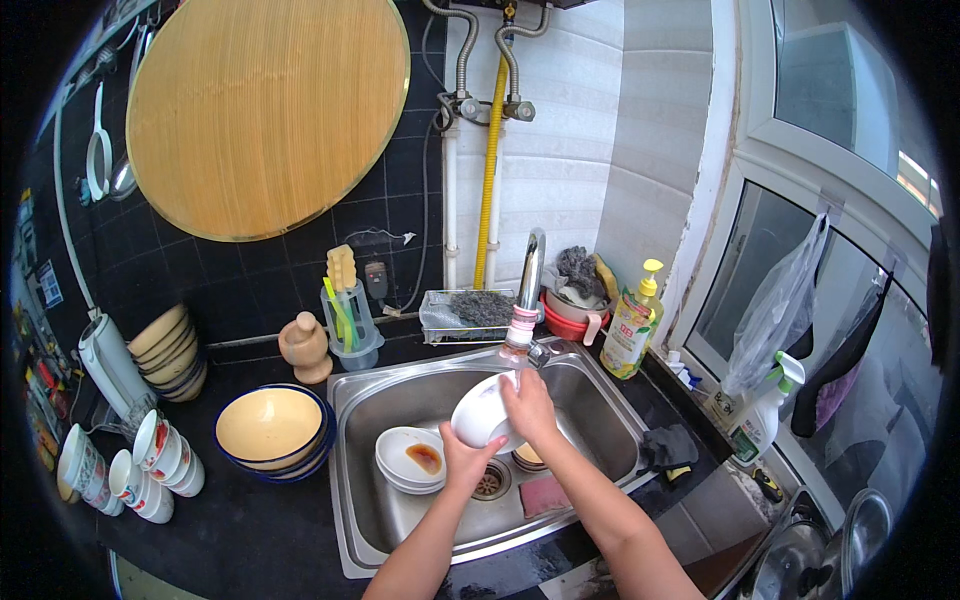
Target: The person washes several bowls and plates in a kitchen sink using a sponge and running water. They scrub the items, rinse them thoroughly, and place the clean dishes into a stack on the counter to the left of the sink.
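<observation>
A white bowl (480,412) is tilted on its side under the faucet (530,275), above the steel sink (350,520). My left hand (468,455) grips its lower edge, and my right hand (528,405) holds it at the right rim. Below and to the left, a stack of white dishes (400,458) rests in the basin, the top one with a brown stain. A pink sponge (545,497) lies near the drain (490,482). Partly hidden behind my hands is a cream-coloured dish (528,458).
Left of the sink stand cream bowls with blue rims (268,428), stacked cups (165,455) and a wooden mortar (305,347). A yellow-pump soap bottle (633,325) is at the back right. Dark cloth (668,448) lies on the right edge, beside a spray bottle (765,410).
</observation>
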Demonstrator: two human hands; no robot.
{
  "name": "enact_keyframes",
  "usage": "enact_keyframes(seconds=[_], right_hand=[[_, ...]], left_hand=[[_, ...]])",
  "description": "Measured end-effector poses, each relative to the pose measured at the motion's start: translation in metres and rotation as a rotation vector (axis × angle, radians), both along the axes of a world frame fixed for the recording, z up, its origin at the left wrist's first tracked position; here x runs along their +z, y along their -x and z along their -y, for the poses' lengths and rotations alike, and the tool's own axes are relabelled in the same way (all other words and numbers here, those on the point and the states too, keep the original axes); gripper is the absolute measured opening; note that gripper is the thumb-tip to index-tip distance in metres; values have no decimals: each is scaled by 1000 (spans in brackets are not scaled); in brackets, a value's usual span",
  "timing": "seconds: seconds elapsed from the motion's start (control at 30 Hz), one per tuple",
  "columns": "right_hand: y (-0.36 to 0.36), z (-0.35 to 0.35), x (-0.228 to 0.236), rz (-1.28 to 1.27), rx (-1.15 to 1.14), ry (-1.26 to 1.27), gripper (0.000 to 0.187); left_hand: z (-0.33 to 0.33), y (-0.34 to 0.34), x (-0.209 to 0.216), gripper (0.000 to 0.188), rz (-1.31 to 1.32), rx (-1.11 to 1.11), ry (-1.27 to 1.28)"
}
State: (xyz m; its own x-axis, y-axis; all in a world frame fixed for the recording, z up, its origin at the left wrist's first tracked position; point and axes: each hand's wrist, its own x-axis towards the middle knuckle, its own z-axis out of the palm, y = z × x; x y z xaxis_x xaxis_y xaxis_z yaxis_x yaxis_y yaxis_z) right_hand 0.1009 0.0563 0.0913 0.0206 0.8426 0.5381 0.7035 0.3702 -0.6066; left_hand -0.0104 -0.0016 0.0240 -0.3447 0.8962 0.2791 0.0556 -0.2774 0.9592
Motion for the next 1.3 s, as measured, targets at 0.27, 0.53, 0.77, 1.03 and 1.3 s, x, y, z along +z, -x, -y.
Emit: enact_keyframes(seconds=[0.27, 0.53, 0.77, 1.03, 1.3], right_hand=[[19, 17, 40, 249, 106, -19, 63], [-33, -19, -8, -571, 298, 481, 55], [-27, 5, -43, -856, 498, 669, 34], [-32, 17, -51, -1184, 696, 805, 34], [-40, 10, -63, -1498, 724, 666, 34]], left_hand=[[11, 1, 14, 71, -81, -30, -11], [5, 5, 12, 67, 476, -235, 287], [-3, 19, -1, 67, 996, -512, 296], [2, 21, 0, 72, 1082, -522, 389], [-3, 17, -4, 61, 964, -620, 315]])
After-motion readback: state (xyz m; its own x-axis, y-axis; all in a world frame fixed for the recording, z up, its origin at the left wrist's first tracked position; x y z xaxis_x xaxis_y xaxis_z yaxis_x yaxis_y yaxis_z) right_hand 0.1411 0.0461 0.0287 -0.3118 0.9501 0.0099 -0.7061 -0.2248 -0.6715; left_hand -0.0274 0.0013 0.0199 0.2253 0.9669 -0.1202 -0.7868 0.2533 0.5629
